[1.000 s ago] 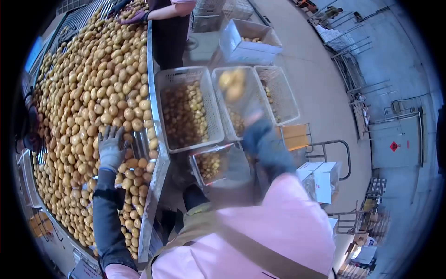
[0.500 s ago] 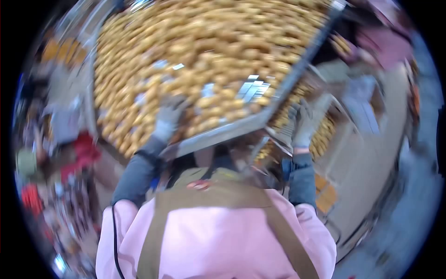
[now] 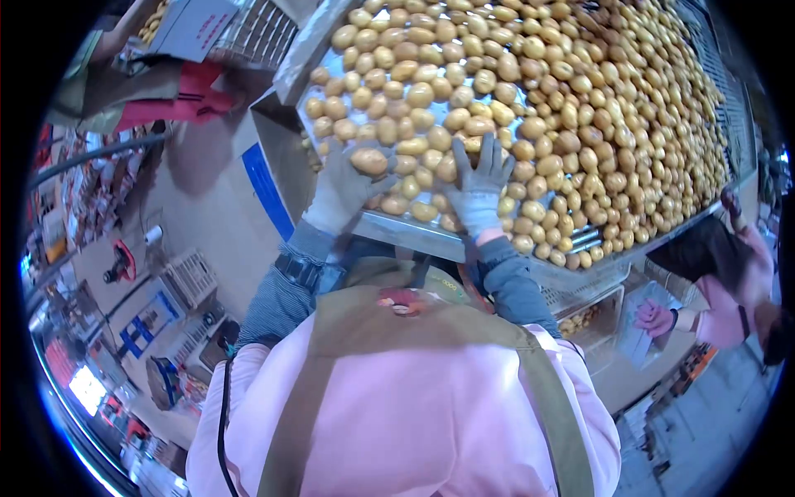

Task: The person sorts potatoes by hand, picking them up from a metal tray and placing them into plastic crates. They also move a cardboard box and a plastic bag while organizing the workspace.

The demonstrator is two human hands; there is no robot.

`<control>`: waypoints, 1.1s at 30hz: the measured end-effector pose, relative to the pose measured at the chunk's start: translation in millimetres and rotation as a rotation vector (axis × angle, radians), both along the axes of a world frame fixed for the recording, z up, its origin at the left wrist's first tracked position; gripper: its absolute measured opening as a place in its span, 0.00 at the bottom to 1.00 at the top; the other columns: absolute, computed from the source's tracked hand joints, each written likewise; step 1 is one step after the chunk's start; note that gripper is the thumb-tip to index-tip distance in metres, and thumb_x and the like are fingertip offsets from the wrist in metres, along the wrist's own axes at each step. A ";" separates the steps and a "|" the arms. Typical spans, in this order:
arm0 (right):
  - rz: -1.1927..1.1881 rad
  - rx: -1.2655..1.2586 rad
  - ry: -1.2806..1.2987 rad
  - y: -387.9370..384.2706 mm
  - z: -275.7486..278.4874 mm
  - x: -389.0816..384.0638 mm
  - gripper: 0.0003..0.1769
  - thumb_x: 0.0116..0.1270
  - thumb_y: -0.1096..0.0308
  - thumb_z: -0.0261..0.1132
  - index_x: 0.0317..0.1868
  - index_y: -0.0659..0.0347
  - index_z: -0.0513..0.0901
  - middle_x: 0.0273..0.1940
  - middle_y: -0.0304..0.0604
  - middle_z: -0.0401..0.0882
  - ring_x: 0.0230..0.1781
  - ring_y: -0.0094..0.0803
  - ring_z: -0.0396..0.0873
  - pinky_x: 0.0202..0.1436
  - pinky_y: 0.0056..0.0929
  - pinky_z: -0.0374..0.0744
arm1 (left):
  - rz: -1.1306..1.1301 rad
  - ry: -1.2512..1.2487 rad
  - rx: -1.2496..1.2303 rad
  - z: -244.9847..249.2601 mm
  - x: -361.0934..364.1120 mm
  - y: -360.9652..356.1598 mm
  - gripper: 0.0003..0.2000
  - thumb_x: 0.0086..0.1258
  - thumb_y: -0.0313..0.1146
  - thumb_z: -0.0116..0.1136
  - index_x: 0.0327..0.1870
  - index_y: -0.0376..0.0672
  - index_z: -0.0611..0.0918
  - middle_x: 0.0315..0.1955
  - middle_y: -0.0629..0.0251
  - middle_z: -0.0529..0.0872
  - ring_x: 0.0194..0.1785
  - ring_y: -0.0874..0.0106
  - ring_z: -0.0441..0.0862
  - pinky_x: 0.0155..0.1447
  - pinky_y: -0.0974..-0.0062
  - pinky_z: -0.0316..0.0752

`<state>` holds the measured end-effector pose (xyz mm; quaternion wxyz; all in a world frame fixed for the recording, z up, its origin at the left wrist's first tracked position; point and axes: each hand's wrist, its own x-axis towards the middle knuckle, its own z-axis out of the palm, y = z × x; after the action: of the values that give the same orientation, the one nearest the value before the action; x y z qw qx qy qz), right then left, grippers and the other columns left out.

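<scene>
Many yellow-brown potatoes [image 3: 580,137] lie spread over a metal-rimmed sorting table [image 3: 414,234] in front of me. My left hand [image 3: 341,192], in a pale grey glove, is at the table's near left edge, its fingers and thumb curled round a potato [image 3: 368,161]. To the right of it, my right hand [image 3: 480,189], gloved too, lies over the potatoes with its fingers spread. Its fingertips touch a potato [image 3: 473,145], and another sits by its thumb. Bare patches of the table top show among the potatoes near both hands.
A co-worker in pink sleeves [image 3: 719,311] stands at the right side, with a pink-gloved hand [image 3: 654,318]. Another person in a red apron [image 3: 186,98] is at the upper left, near a cardboard box [image 3: 195,26]. Below the table's right edge stands a crate [image 3: 592,311] with potatoes.
The view has swung round, and the blur is gone. My right hand has come from beyond the table's right edge onto the potatoes. My left hand now has a potato in it.
</scene>
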<state>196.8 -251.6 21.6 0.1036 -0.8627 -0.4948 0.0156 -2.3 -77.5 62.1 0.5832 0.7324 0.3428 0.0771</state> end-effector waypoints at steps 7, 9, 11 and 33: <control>0.193 0.107 -0.001 69.8 4.1 57.7 0.34 0.54 0.46 0.76 0.64 0.33 0.82 0.66 0.45 0.72 0.61 0.51 0.71 0.64 0.47 0.77 | 0.475 -0.101 -0.227 -23.1 -44.5 30.9 0.14 0.83 0.39 0.51 0.57 0.38 0.78 0.45 0.64 0.84 0.47 0.68 0.82 0.55 0.70 0.80; 0.220 0.066 0.057 77.4 2.8 73.0 0.34 0.55 0.46 0.77 0.64 0.34 0.81 0.64 0.47 0.74 0.60 0.53 0.74 0.63 0.47 0.78 | 0.527 -0.045 0.142 -85.3 -82.3 59.0 0.12 0.83 0.33 0.48 0.55 0.35 0.79 0.45 0.58 0.84 0.48 0.67 0.82 0.59 0.69 0.77; 0.195 0.069 0.195 76.4 6.3 74.2 0.34 0.56 0.46 0.77 0.64 0.37 0.82 0.64 0.49 0.74 0.60 0.53 0.75 0.63 0.48 0.78 | 0.801 0.000 -0.035 -105.1 -84.0 69.1 0.13 0.82 0.33 0.49 0.56 0.35 0.80 0.48 0.53 0.84 0.54 0.63 0.81 0.63 0.68 0.75; 0.213 0.636 0.357 48.4 40.4 -43.7 0.35 0.48 0.67 0.77 0.61 0.50 0.82 0.53 0.43 0.80 0.52 0.46 0.78 0.54 0.43 0.79 | 0.156 -0.277 -0.259 29.2 28.8 -30.3 0.32 0.72 0.30 0.68 0.76 0.41 0.69 0.67 0.61 0.77 0.68 0.71 0.75 0.72 0.71 0.72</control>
<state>153.1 -203.2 62.1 0.4486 -0.7149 -0.5359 0.0217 26.5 -107.9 91.3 0.7062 0.6050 0.3222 0.1773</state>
